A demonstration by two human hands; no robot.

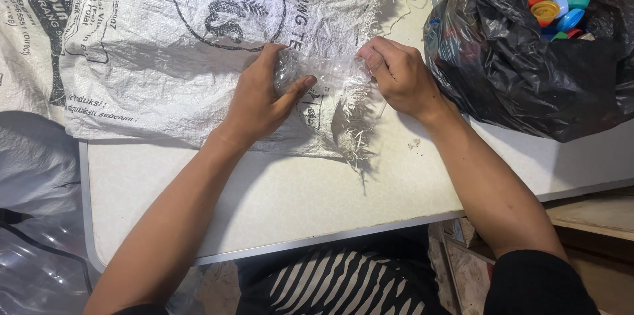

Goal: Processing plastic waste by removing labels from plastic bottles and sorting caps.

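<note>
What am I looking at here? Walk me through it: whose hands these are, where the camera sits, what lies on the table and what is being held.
There is no machine here. One camera sits on a person's head and looks down, so the two bare arms that reach in from the bottom edge are that person's own.

The left hand and the right hand together hold a crumpled clear plastic bottle, one hand at each end.

Under the hands lies a white woven sack with dark print and a frayed edge, spread over a pale table with a metal rim. At the upper right stands an open black plastic bag filled with coloured bottle caps. At the lower left, beside the table, more clear plastic shows; I cannot tell what it is.
</note>
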